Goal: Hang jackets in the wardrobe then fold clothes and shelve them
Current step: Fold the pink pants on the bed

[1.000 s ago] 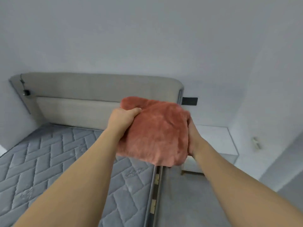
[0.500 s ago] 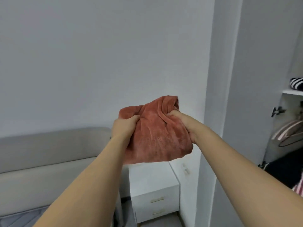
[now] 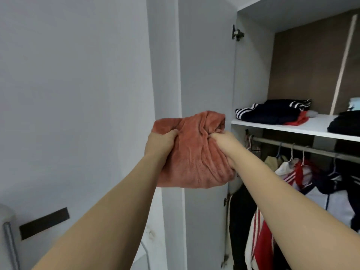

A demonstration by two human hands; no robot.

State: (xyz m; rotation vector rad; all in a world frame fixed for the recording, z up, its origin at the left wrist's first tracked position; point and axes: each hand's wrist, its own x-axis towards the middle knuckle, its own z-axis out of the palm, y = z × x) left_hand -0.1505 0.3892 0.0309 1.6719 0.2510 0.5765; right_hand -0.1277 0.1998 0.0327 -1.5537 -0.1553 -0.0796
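I hold a folded rust-orange fleece garment (image 3: 194, 158) up in front of me with both hands. My left hand (image 3: 160, 141) grips its left edge, thumb on top. My right hand (image 3: 224, 145) grips its right side, with cloth bunched in the fingers. The bundle hangs in front of the open grey wardrobe door (image 3: 206, 75), just left of the white shelf (image 3: 307, 127). On that shelf lie folded dark clothes with white stripes (image 3: 272, 112) and another black folded item (image 3: 344, 123).
Under the shelf a metal rail (image 3: 303, 149) carries hangers with several jackets (image 3: 303, 178) in white, red and navy. A grey wall (image 3: 78, 94) fills the left. A bed headboard corner (image 3: 7, 230) and a black wall plate (image 3: 44, 223) sit at the lower left.
My view has swung right from the bed and nightstand to the open wardrobe. Both hands kept their grip on the orange garment and carried it toward the shelf.
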